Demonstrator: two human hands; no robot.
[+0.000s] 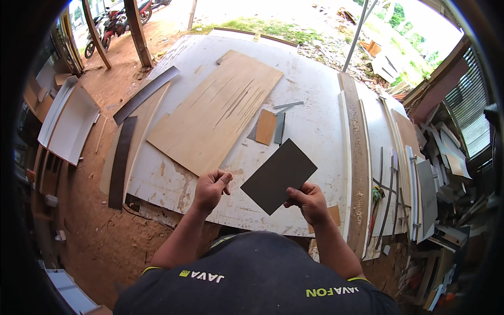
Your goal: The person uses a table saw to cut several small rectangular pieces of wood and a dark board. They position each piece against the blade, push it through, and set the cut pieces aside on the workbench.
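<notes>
My right hand (310, 202) grips a dark grey-brown rectangular board (278, 176) by its near right edge, thumb on top. The board is tilted cornerwise above the white worktable (247, 210). To its left, my left hand (212, 190) is closed with thumb and fingers pressed together, apart from the board; whatever may be inside the fingers is hidden. Beyond the hands, a large light plywood sheet (215, 110) with dark streaks lies on the table. Small brown and grey pieces, among them a wood-coloured panel (266, 127), lie right of that sheet.
Thin grey strips (287, 105) lie past the small panels. A long brown plank (358, 168) runs along the table's right side, with dark rods (388, 194) beyond it. Offcuts (446, 152) are piled at far right. A dark curved strip (122, 163) leans at left, near a white cabinet piece (71, 121).
</notes>
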